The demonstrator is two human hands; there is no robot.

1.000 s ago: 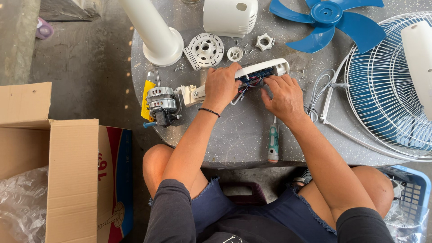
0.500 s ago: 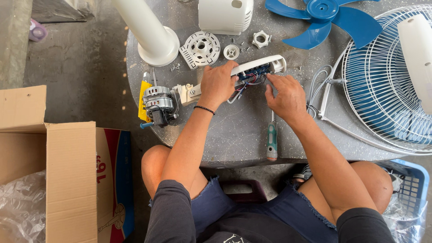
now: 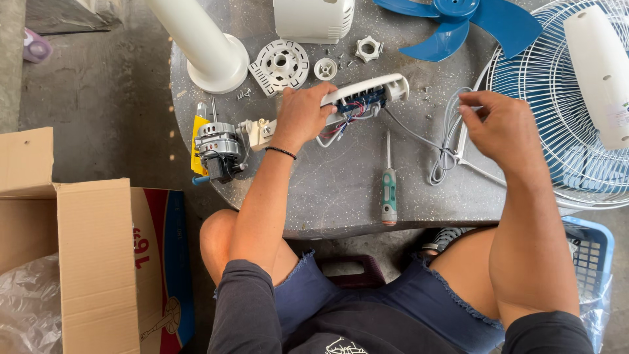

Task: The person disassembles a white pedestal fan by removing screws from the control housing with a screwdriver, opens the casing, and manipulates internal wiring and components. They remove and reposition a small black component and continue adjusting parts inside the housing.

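Note:
My left hand [image 3: 303, 118] grips the left end of a long white switch housing [image 3: 377, 87] lying on the round grey table [image 3: 314, 196]. Red, blue and white wires [image 3: 341, 123] spill from its open underside. My right hand [image 3: 504, 128] hovers to the right, apart from the housing. Its fingertips are pinched together just above a looped grey cord [image 3: 445, 151]; whether they hold anything is hidden. A green-handled screwdriver [image 3: 389, 190] lies between my hands, tip pointing away from me.
A fan motor [image 3: 216, 151] sits left of my left hand. Farther back are a white pole base [image 3: 209, 56], a round slotted plate [image 3: 280, 65], a white nut [image 3: 368, 48], a blue fan blade [image 3: 458, 29] and a wire grille [image 3: 544, 111]. A cardboard box [image 3: 85, 255] stands on the left.
My right hand has left the switch housing and swung right to the grey cord. My left hand keeps its hold on the housing.

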